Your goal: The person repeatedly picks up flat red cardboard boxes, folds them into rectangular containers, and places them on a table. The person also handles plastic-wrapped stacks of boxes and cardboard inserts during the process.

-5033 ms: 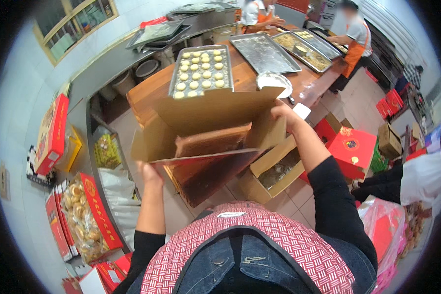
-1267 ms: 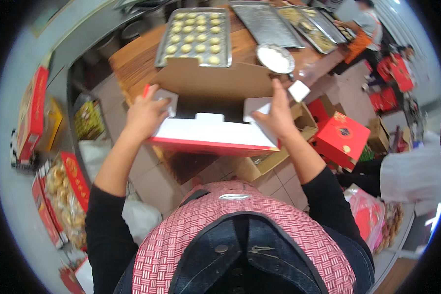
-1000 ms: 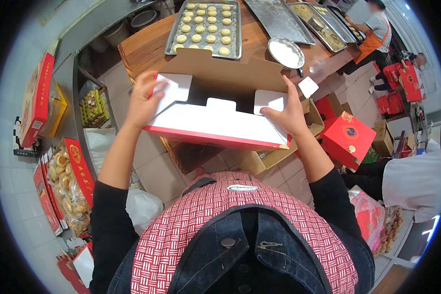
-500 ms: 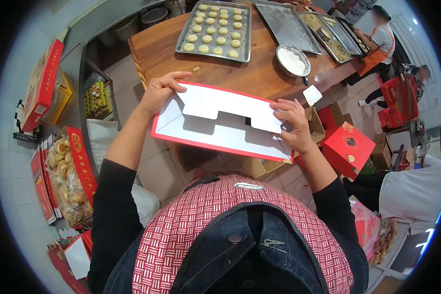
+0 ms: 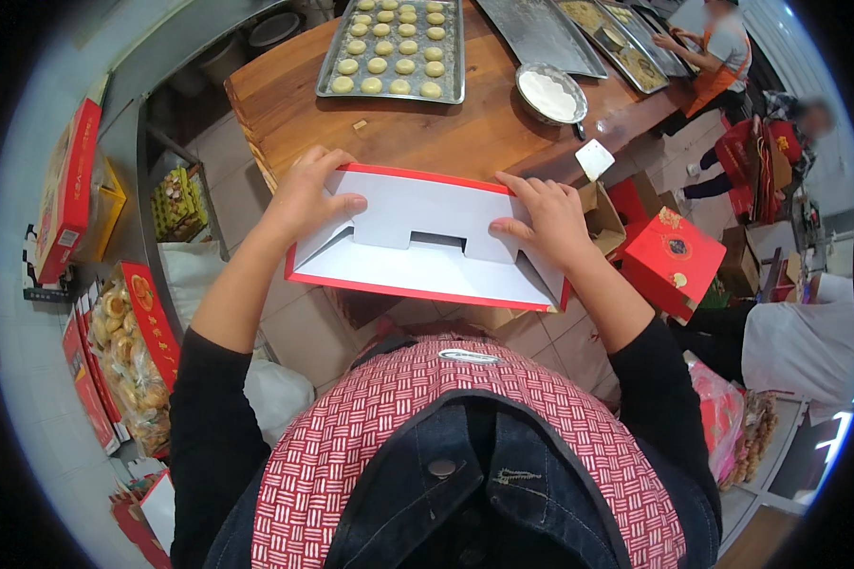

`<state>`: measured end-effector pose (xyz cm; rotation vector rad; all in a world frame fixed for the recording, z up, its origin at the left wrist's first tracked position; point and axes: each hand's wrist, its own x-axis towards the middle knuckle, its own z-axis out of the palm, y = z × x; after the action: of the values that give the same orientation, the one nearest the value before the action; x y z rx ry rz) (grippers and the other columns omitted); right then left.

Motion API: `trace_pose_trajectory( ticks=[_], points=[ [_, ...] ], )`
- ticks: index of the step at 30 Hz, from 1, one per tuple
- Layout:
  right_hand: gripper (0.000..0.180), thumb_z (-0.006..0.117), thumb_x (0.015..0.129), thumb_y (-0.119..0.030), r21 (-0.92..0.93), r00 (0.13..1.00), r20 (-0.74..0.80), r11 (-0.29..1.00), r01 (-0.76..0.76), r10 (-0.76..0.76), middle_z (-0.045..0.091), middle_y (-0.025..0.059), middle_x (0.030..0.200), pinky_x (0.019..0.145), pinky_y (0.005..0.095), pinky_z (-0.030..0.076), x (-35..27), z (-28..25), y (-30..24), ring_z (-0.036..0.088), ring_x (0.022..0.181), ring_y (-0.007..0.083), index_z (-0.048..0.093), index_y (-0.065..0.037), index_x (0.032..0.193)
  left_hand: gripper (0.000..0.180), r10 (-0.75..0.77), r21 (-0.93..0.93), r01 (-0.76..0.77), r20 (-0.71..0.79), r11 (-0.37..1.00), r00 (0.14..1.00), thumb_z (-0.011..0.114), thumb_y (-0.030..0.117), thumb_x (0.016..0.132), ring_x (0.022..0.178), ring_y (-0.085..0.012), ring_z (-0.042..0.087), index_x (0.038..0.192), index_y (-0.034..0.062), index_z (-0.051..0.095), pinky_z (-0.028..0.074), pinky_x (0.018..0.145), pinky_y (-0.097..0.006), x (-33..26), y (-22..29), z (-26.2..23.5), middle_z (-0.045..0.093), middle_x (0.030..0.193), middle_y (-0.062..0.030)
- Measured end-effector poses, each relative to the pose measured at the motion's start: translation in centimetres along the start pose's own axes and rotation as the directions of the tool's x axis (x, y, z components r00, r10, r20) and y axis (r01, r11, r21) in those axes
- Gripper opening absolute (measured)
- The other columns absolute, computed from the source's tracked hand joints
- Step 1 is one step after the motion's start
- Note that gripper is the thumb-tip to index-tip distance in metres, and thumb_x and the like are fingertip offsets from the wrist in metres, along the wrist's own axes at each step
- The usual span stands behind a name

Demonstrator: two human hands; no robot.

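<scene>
Between my hands is a red cardboard gift box (image 5: 427, 277) with a white inside, its white side turned up toward me. One long white flap (image 5: 380, 224) with a notch in its middle lies folded inward. My left hand (image 5: 306, 197) grips the box's far left corner, thumb on the white flap and fingers over the red edge. At the far right corner my right hand (image 5: 547, 218) holds on the same way, its thumb pressed against the white card. The outer red sides are mostly hidden from me.
Beyond the box stands a wooden table (image 5: 285, 100) with a tray (image 5: 457, 93) of round dough pieces and a bowl of flour (image 5: 548, 95). Red gift boxes (image 5: 674, 254) stand at right. Bagged baked goods (image 5: 128, 332) lie at left. A person in an orange apron (image 5: 716, 81) works far right.
The notched flap has gone down into the box, and both my thumbs now lie on the white card. My right hand has moved to the far right corner.
</scene>
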<state>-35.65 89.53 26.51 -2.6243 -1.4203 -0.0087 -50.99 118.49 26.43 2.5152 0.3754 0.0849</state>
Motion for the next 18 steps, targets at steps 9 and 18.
trace_pose_trajectory(
  ticks=[9, 18],
  points=[
    [0.06, 0.042, 0.088, -0.05, 0.819, 0.867, 0.058, 0.472, -0.325, 0.495, 0.055, 0.0073, 0.111, 0.086, 0.0356, 0.04, 0.1, -1.4, 5.0, 0.052, 0.101, 0.0193, 0.045, -0.005, 0.127, 0.059, -0.385, -0.884, 0.215, 0.043, 0.415, 0.922, 0.048, 0.046, 0.088, 0.119, -0.0227, 0.042, 0.13, 0.0064, 0.037, 0.039, 0.093, -0.035, -0.8, -7.4, 2.7, 0.043, 0.13, -0.0114],
    [0.083, 0.064, 0.076, -0.046, 0.729, 0.832, 0.497, 0.402, -0.555, 0.247, 0.052, 0.025, 0.119, 0.093, 0.0367, 0.041, -0.2, 2.4, 7.0, 0.053, 0.108, 0.0312, 0.034, 0.011, 0.129, 0.073, -0.204, -0.844, 0.248, 0.168, 0.475, 0.964, 0.033, 0.06, 0.088, 0.122, -0.0289, 0.039, 0.139, 0.0081, 0.023, 0.038, 0.096, -0.045, -1.9, -4.6, 2.4, 0.035, 0.136, -0.013]
  ],
)
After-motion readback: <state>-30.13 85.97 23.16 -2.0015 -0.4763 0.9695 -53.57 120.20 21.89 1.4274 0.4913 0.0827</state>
